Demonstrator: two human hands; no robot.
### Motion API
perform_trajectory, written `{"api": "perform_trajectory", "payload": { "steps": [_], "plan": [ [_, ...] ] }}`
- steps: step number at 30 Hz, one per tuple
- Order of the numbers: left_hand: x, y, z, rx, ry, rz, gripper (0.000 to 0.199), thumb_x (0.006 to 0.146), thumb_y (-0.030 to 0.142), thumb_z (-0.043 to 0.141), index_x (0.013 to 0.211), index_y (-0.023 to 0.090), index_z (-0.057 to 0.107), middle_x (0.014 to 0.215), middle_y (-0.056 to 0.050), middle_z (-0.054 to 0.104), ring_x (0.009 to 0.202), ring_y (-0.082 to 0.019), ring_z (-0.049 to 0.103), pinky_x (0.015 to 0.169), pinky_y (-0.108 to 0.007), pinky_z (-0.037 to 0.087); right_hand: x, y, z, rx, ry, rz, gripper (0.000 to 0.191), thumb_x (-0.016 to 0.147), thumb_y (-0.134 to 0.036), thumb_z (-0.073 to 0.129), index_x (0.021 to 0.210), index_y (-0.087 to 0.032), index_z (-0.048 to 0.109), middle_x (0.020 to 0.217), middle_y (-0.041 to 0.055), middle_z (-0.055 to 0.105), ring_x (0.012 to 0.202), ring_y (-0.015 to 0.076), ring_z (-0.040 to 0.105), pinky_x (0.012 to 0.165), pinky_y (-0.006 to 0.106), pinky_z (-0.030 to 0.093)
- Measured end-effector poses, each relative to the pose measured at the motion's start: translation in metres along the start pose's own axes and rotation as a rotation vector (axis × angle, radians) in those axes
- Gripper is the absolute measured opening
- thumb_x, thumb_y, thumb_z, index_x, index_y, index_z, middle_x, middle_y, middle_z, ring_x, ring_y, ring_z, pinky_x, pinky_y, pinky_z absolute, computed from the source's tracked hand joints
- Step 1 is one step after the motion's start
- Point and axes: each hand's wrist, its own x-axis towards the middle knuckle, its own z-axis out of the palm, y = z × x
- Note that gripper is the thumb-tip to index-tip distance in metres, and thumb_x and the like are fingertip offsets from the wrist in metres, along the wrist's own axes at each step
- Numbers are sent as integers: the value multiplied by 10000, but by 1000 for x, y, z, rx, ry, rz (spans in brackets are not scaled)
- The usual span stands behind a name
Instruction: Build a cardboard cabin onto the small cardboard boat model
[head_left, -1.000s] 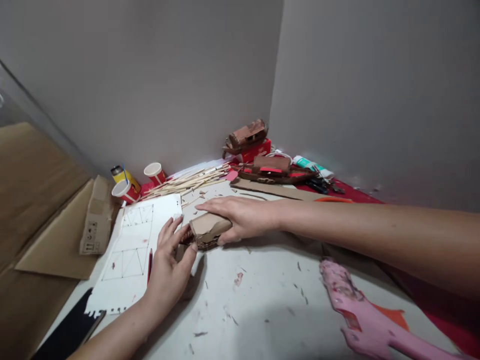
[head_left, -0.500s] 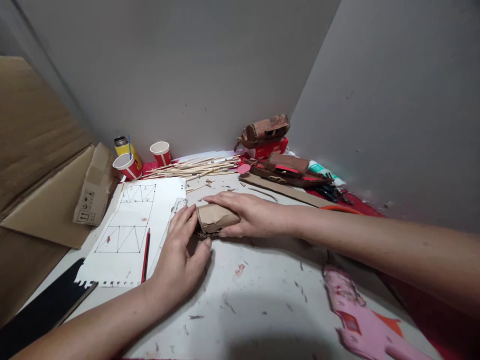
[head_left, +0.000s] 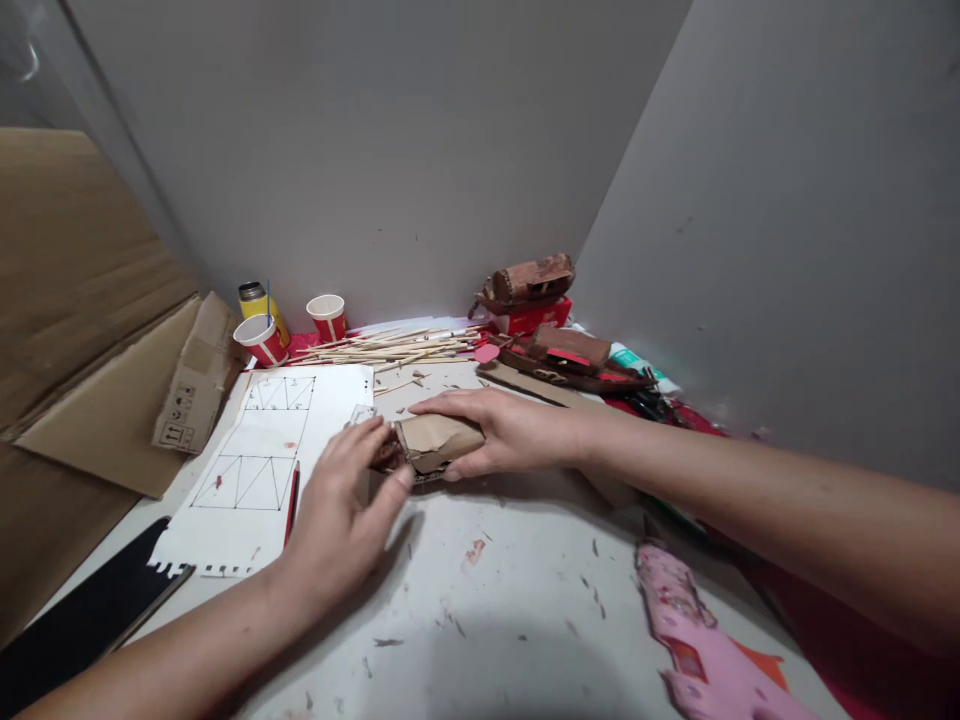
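A small cardboard model (head_left: 439,440) with a curved tan top and a darker brown end rests on the white table (head_left: 480,580). My right hand (head_left: 499,430) grips its right end, thumb in front and fingers behind. Around the brown left end curves my left hand (head_left: 345,490), its thumb and fingers on either side. Left of the model lies a sheet of paper (head_left: 262,430) with drawn triangles, and a red pencil (head_left: 292,500) lies on it.
Behind are wooden sticks (head_left: 397,348), two paper cups (head_left: 327,318), a yellow bottle (head_left: 279,318) and two brown model boats (head_left: 570,350). A pink glue gun (head_left: 697,640) lies at the right front. Cardboard (head_left: 112,390) stands at left.
My left hand has slid slightly left and down along the model, uncovering more of its brown end. My right hand still grips the other end. The view has shifted a little.
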Motion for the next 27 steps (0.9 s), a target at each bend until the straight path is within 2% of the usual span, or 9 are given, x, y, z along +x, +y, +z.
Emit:
{"api": "perform_trajectory", "payload": {
  "steps": [2, 4, 6, 8, 11, 14, 17, 22, 27],
  "plan": [
    [11, 6, -11, -105, 112, -157, 379, 810, 425, 669, 1118, 209, 712, 1244, -107, 682, 1238, -315, 557, 1102, -527, 367, -4, -8, -8, 40, -4, -19, 718, 752, -325, 793, 1400, -200, 509, 1367, 113, 598, 1232, 239, 573, 1053, 388, 438],
    [20, 10, -19, -321, 115, -336, 425, 809, 469, 662, 1129, 191, 690, 1209, -113, 695, 1144, -304, 618, 1006, -494, 459, -8, -21, -15, 74, -30, -74, 699, 753, -331, 800, 1386, -226, 524, 1344, 97, 614, 1208, 229, 588, 1043, 382, 447],
    [24, 13, -21, -607, -54, -559, 466, 809, 466, 664, 1178, 183, 650, 1158, -133, 710, 1014, -290, 682, 898, -456, 521, -10, -37, -19, 98, -63, -181, 689, 759, -321, 803, 1385, -240, 526, 1315, 93, 630, 1193, 226, 594, 1033, 389, 454],
    [21, 16, -17, -874, -321, -752, 500, 816, 462, 656, 1219, 169, 621, 1081, -146, 731, 909, -284, 716, 832, -433, 542, -10, -52, -20, 106, -87, -309, 690, 763, -292, 805, 1390, -242, 521, 1307, 95, 634, 1215, 226, 576, 1050, 400, 439],
    [7, 22, -9, -1095, -624, -896, 595, 820, 550, 621, 1195, 88, 626, 918, -159, 753, 785, -284, 732, 732, -392, 558, -8, -66, -19, 63, -104, -411, 645, 784, -287, 788, 1374, -196, 541, 1307, 126, 627, 1246, 225, 549, 1074, 397, 416],
    [-3, 25, -3, -1176, -773, -1006, 781, 803, 712, 540, 1115, 3, 639, 778, -186, 739, 632, -246, 711, 607, -321, 543, -10, -67, -18, -19, -109, -377, 610, 805, -314, 762, 1373, -221, 558, 1378, 143, 564, 1299, 248, 508, 1076, 417, 416],
    [-3, 23, 0, -1252, -620, -1002, 722, 837, 671, 542, 1134, 18, 623, 774, -164, 734, 627, -221, 699, 610, -306, 546, -16, -63, -18, -74, -37, -275, 741, 811, -359, 750, 1475, -271, 435, 1538, 148, 399, 1418, 289, 375, 1116, 479, 372],
    [2, 23, 3, -1243, -243, -911, 574, 887, 511, 595, 1267, 82, 577, 897, -135, 738, 744, -222, 704, 720, -326, 561, -24, -67, -5, -49, 275, -152, 999, 815, -453, 727, 1580, -311, 100, 1582, 138, 328, 1444, 301, 336, 1147, 535, 332],
    [-2, 26, 6, -1221, -135, -843, 559, 887, 471, 628, 1315, 116, 566, 970, -126, 740, 873, -236, 707, 837, -333, 544, -18, -72, 21, -123, 359, -162, 1060, 800, -489, 720, 1582, -239, 50, 1547, 209, 359, 1424, 343, 354, 1115, 564, 362]
  ]
}}
